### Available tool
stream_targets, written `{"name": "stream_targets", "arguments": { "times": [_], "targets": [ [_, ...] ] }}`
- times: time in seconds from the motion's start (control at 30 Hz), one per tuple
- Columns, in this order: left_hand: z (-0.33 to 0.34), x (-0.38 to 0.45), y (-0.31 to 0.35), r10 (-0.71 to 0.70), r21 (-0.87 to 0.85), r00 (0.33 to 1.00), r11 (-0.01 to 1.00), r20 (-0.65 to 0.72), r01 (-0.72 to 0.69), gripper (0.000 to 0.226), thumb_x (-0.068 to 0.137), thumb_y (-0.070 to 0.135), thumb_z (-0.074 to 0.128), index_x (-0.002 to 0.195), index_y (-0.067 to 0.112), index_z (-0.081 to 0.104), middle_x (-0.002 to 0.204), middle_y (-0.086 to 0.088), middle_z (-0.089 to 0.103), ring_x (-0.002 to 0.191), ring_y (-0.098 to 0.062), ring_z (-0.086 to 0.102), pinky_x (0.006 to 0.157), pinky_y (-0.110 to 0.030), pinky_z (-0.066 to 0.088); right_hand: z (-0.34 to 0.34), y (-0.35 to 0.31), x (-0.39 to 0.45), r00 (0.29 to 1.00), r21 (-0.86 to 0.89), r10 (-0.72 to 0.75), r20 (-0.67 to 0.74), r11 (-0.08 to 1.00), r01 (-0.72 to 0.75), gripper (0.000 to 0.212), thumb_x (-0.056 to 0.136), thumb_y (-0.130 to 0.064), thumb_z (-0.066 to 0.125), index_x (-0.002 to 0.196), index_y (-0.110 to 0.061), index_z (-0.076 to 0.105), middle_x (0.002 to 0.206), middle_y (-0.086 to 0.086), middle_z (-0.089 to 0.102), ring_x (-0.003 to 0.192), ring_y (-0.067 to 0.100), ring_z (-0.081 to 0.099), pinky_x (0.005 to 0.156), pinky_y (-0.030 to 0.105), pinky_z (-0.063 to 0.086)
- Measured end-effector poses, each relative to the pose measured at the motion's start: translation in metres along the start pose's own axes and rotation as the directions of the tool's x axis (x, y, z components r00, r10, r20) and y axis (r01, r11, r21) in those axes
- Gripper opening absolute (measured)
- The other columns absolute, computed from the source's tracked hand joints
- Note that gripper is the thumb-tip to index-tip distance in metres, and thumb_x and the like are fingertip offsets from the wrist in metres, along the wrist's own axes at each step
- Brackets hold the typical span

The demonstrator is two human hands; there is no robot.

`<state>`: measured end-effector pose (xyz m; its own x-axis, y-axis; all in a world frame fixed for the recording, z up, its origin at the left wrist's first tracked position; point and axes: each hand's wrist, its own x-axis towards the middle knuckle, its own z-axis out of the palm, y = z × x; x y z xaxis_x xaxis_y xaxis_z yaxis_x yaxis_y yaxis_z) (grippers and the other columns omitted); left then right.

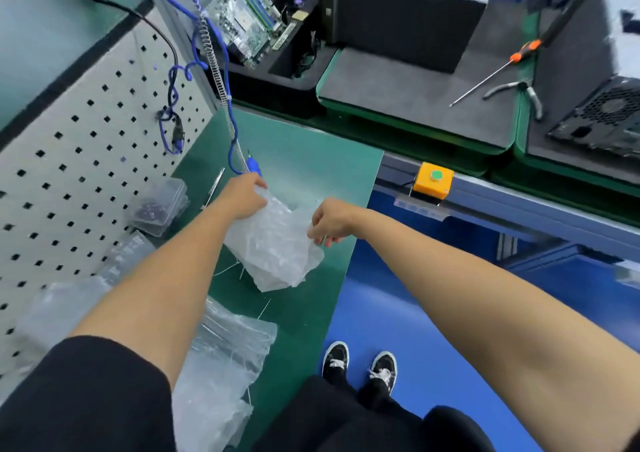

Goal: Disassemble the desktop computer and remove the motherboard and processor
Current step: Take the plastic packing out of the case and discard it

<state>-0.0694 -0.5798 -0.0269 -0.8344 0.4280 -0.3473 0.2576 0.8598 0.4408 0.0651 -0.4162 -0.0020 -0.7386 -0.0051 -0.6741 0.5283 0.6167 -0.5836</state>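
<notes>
Both hands, left [242,197] and right [330,221], pinch clear bag [273,247] over worktop [311,153]; motherboard [247,18] far back, screwdriver [498,70] and pliers [519,91] right.

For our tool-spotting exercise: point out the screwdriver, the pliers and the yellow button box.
screwdriver [524,51]: head view, on its orange and black handle.
pliers [519,86]: head view, at the joint where its arms cross.
yellow button box [433,184]: head view, on its yellow front face.

Bright even light, blurred wide-angle edges.
</notes>
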Motion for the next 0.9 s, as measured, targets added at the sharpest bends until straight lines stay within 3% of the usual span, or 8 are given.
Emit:
{"name": "stream_targets", "arguments": {
  "times": [0.17, 0.23, 0.33, 0.5, 0.67, 0.8, 0.9],
  "targets": [
    [-0.003, -0.008, -0.022, -0.012, 0.093, 0.99, 0.995, -0.14, 0.025, 0.038, 0.083, 0.002, 0.055, 0.12, 0.008, 0.061, 0.122, -0.016, 0.061, 0.116, -0.034, 0.052, 0.093, -0.036, 0.043, 0.014, -0.009, 0.01, 0.997, -0.163, 0.044, 0.06, 0.986, -0.034, 0.025, 0.094, -0.017, 0.055, 0.101, 0.004, 0.067, 0.097, 0.011, 0.073, 0.074, 0.022, 0.063, 0.068, 0.029, 0.05],
    [-0.005, -0.011, -0.013, 0.048, 0.17, 0.983, 0.985, -0.177, -0.017, 0.025, 0.083, 0.003, 0.055, 0.105, 0.003, 0.067, 0.108, -0.021, 0.065, 0.104, -0.038, 0.057, 0.086, -0.038, 0.046, 0.015, -0.012, 0.009, 0.997, -0.21, 0.054, 0.048, 0.977, -0.043, 0.029, 0.095, -0.016, 0.053, 0.104, 0.007, 0.067, 0.101, 0.013, 0.073, 0.076, 0.023, 0.063, 0.071, 0.031, 0.052],
    [-0.006, -0.011, 0.013, 0.099, 0.198, 0.99, 0.977, -0.102, -0.077, 0.018, 0.087, 0.008, 0.049, 0.081, 0.005, 0.066, 0.09, -0.02, 0.065, 0.09, -0.038, 0.058, 0.07, -0.034, 0.043, 0.006, -0.014, 0.004, 0.999, -0.219, 0.032, -0.011, 0.975, -0.034, 0.029, 0.096, -0.014, 0.05, 0.106, 0.007, 0.067, 0.102, 0.014, 0.073, 0.076, 0.022, 0.064, 0.074, 0.031, 0.053],
    [0.003, -0.006, 0.072, 0.252, 0.131, 0.964, 0.956, 0.089, -0.263, 0.017, 0.087, 0.012, 0.055, 0.088, 0.004, 0.07, 0.094, -0.012, 0.068, 0.091, -0.031, 0.06, 0.075, -0.034, 0.047, -0.024, -0.007, -0.011, 0.985, -0.196, -0.026, -0.169, 0.98, -0.008, 0.028, 0.095, -0.014, 0.048, 0.103, 0.004, 0.068, 0.098, 0.012, 0.074, 0.075, 0.021, 0.066, 0.073, 0.028, 0.052],
    [0.021, 0.001, 0.14, 0.342, 0.103, 0.938, 0.932, 0.062, -0.347, 0.017, 0.086, 0.012, 0.051, 0.082, 0.009, 0.067, 0.09, -0.008, 0.068, 0.078, -0.024, 0.053, 0.066, -0.03, 0.041, -0.063, 0.023, -0.038, 0.944, -0.155, -0.035, -0.327, 0.988, -0.017, 0.027, 0.092, -0.009, 0.047, 0.099, 0.005, 0.069, 0.092, 0.018, 0.073, 0.078, 0.028, 0.067, 0.08, 0.04, 0.057],
    [0.037, 0.008, 0.201, 0.395, 0.02, 0.918, 0.918, -0.007, -0.395, 0.018, 0.088, 0.01, 0.052, 0.092, 0.007, 0.069, 0.094, -0.008, 0.068, 0.088, -0.026, 0.058, 0.07, -0.03, 0.043, -0.107, 0.057, -0.066, 0.877, -0.155, -0.041, -0.478, 0.987, -0.038, 0.018, 0.087, -0.009, 0.05, 0.079, -0.001, 0.065, 0.075, 0.011, 0.061, 0.068, 0.024, 0.051, 0.06, 0.031, 0.045],
    [0.051, 0.011, 0.251, 0.426, -0.015, 0.904, 0.905, -0.03, -0.426, 0.018, 0.088, 0.01, 0.052, 0.094, 0.01, 0.069, 0.093, -0.004, 0.066, 0.085, -0.021, 0.055, 0.069, -0.026, 0.039, -0.143, 0.09, -0.089, 0.824, -0.081, -0.036, -0.565, 0.997, -0.013, 0.016, 0.085, -0.008, 0.052, 0.077, -0.004, 0.066, 0.077, 0.013, 0.066, 0.069, 0.026, 0.054, 0.063, 0.035, 0.048]
  ]
}}
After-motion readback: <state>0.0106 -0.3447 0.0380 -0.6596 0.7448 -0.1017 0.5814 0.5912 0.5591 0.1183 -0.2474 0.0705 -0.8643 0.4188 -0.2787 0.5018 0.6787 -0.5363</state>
